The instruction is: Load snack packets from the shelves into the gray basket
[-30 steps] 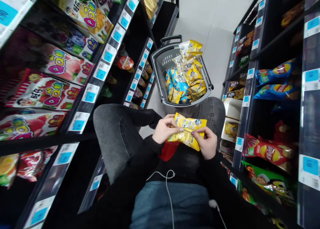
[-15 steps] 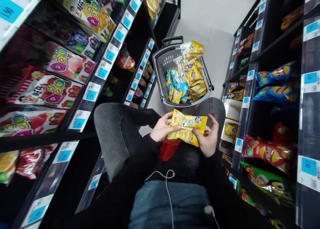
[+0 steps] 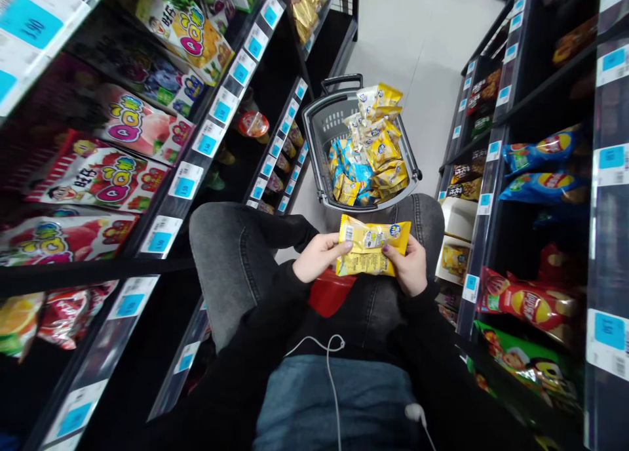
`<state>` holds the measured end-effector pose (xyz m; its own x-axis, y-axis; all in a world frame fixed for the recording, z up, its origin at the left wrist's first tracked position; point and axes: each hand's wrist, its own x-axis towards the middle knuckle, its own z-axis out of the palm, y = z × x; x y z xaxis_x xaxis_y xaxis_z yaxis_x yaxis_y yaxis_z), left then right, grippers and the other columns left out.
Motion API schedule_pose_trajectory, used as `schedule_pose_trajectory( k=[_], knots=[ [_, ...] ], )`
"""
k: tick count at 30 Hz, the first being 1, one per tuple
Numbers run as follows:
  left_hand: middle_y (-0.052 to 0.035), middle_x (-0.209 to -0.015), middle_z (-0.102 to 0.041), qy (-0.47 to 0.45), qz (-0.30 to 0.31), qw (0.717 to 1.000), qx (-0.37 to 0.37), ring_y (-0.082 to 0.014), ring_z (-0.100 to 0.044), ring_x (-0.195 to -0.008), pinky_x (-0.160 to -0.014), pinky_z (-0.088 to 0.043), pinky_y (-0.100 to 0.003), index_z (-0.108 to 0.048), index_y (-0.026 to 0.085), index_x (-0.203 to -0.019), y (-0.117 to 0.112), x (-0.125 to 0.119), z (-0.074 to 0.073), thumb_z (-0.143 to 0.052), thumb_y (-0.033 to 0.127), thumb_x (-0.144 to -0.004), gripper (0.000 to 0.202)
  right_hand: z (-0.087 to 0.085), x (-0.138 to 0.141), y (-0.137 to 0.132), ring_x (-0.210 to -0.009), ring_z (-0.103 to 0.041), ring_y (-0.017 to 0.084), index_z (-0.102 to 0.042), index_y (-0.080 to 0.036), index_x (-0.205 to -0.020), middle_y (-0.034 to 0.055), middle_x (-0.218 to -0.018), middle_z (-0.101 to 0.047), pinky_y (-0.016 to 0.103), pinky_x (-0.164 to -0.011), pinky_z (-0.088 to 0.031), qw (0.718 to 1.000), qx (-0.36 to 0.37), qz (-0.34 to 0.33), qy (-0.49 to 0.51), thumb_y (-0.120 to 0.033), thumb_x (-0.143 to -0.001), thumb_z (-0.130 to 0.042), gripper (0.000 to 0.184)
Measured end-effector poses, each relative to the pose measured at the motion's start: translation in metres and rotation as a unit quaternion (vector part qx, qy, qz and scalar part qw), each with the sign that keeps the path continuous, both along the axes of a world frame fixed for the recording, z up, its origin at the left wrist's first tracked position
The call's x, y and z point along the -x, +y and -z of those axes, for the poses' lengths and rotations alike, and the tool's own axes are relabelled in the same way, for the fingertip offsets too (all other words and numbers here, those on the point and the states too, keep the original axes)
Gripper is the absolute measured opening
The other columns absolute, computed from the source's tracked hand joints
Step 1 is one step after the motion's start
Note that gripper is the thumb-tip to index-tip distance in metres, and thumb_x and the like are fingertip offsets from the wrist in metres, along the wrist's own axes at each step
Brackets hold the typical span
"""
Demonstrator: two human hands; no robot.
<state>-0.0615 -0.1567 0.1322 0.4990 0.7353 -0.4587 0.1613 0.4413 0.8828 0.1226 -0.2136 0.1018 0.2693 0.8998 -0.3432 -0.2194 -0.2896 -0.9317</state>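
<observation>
A yellow snack bag (image 3: pixel 373 238) with a barcode and printed text faces up over my lap. My left hand (image 3: pixel 319 255) grips its left end, thumb on top by the barcode. At the right end my right hand (image 3: pixel 410 264) is closed on the same bag, thumb pressing its upper face and the other fingers mostly hidden. Just beyond my knees stands a grey shopping basket (image 3: pixel 322 120). Inside it lie yellow snack bags (image 3: pixel 383 148) and blue-and-yellow snack bags (image 3: pixel 360 169), piled mostly toward the right. Something red (image 3: pixel 331 294) shows beneath the held bag.
Shelves with price tags flank me closely. On the left are QQ candy bags (image 3: pixel 115 176); on the right, blue chip bags (image 3: pixel 543 185) and a red chip bag (image 3: pixel 531 307). A white box (image 3: pixel 459 218) sits low on the right. White earphone wires (image 3: pixel 330 372) hang over my front.
The yellow bag has been turned slightly and lies more level. My right hand's fingers have closed in behind its right end. The view has shifted a little.
</observation>
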Motion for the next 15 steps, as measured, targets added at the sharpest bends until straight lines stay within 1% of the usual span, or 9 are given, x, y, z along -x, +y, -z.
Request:
schedule_pose_trajectory(
  k=[2, 4, 6, 7, 9, 11, 12, 13, 15],
  knots=[
    [-0.0033, -0.069, -0.067, 0.043, 0.014, 0.997, -0.061, -0.0150, -0.059, -0.061, -0.058, -0.047, -0.024, -0.068, 0.010, -0.086, 0.001, 0.004, -0.001, -0.062, 0.046, -0.070, 0.040, 0.001, 0.000, -0.002, -0.073, -0.065, 0.018, -0.061, -0.016, -0.087, 0.0051, -0.085, -0.069, 0.030, -0.067, -0.053, 1.000, -0.008, 0.015, -0.013, -0.040, -0.060, -0.075, 0.038],
    [0.0000, -0.060, -0.062, 0.074, 0.008, 0.989, -0.127, -0.0116, -0.053, -0.055, -0.053, -0.042, -0.020, -0.068, 0.010, -0.074, 0.001, 0.008, -0.003, -0.064, 0.043, -0.069, 0.033, 0.002, 0.000, -0.002, -0.073, -0.065, 0.018, -0.062, -0.016, -0.086, 0.0055, -0.085, -0.069, 0.030, -0.066, -0.053, 1.000, -0.007, 0.021, -0.016, -0.043, -0.062, -0.073, 0.038],
    [0.0015, -0.052, -0.056, 0.067, -0.016, 0.987, -0.145, -0.0087, -0.047, -0.049, -0.047, -0.037, -0.019, -0.066, 0.010, -0.063, -0.002, 0.009, -0.005, -0.065, 0.043, -0.068, 0.034, 0.001, 0.002, -0.002, -0.070, -0.065, 0.019, -0.063, -0.015, -0.083, 0.0056, -0.082, -0.070, 0.030, -0.063, -0.053, 1.000, 0.000, 0.022, -0.009, -0.048, -0.064, -0.070, 0.038],
    [0.0020, -0.049, -0.054, 0.046, -0.040, 0.989, -0.135, -0.0074, -0.043, -0.045, -0.044, -0.034, -0.019, -0.065, 0.010, -0.059, -0.005, 0.008, -0.007, -0.065, 0.044, -0.068, 0.035, 0.000, 0.003, -0.002, -0.069, -0.065, 0.019, -0.063, -0.015, -0.080, 0.0054, -0.079, -0.070, 0.030, -0.061, -0.053, 1.000, 0.002, 0.023, -0.002, -0.050, -0.064, -0.069, 0.039],
    [0.0035, -0.042, -0.047, -0.016, -0.109, 0.990, -0.090, -0.0051, -0.035, -0.037, -0.038, -0.028, -0.018, -0.065, 0.010, -0.060, -0.010, 0.004, -0.011, -0.065, 0.046, -0.067, 0.037, -0.004, 0.009, -0.002, -0.065, -0.065, 0.020, -0.063, -0.015, -0.077, 0.0049, -0.074, -0.069, 0.030, -0.059, -0.052, 0.999, 0.002, 0.029, 0.020, -0.052, -0.064, -0.069, 0.040],
    [0.0048, -0.037, -0.043, -0.084, -0.183, 0.979, -0.038, -0.0044, -0.030, -0.032, -0.035, -0.026, -0.018, -0.067, 0.010, -0.065, -0.015, 0.000, -0.016, -0.065, 0.049, -0.065, 0.038, -0.012, 0.015, -0.001, -0.066, -0.065, 0.021, -0.063, -0.015, -0.077, 0.0050, -0.073, -0.069, 0.031, -0.059, -0.053, 0.998, -0.002, 0.038, 0.057, -0.055, -0.063, -0.068, 0.042],
    [0.0043, -0.036, -0.045, -0.113, -0.214, 0.970, -0.017, -0.0052, -0.032, -0.030, -0.034, -0.027, -0.019, -0.068, 0.011, -0.068, -0.017, -0.001, -0.019, -0.065, 0.050, -0.064, 0.040, -0.017, 0.019, 0.000, -0.068, -0.066, 0.022, -0.063, -0.016, -0.078, 0.0054, -0.074, -0.069, 0.032, -0.060, -0.053, 0.996, -0.003, 0.040, 0.077, -0.057, -0.063, -0.067, 0.044],
    [0.0027, -0.039, -0.049, -0.135, -0.235, 0.963, -0.005, -0.0070, -0.037, -0.031, -0.035, -0.032, -0.020, -0.069, 0.011, -0.071, -0.017, -0.001, -0.023, -0.066, 0.051, -0.064, 0.041, -0.022, 0.021, 0.001, -0.070, -0.066, 0.022, -0.063, -0.016, -0.078, 0.0059, -0.075, -0.069, 0.033, -0.061, -0.054, 0.995, -0.003, 0.038, 0.093, -0.059, -0.063, -0.066, 0.046],
    [-0.0022, -0.050, -0.061, -0.146, -0.236, 0.961, -0.003, -0.0126, -0.052, -0.041, -0.042, -0.043, -0.023, -0.070, 0.011, -0.074, -0.016, 0.002, -0.031, -0.067, 0.050, -0.062, 0.041, -0.034, 0.024, 0.001, -0.072, -0.066, 0.023, -0.063, -0.016, -0.079, 0.0068, -0.077, -0.070, 0.033, -0.062, -0.054, 0.995, -0.003, 0.015, 0.103, -0.060, -0.062, -0.067, 0.047]
  ],
)
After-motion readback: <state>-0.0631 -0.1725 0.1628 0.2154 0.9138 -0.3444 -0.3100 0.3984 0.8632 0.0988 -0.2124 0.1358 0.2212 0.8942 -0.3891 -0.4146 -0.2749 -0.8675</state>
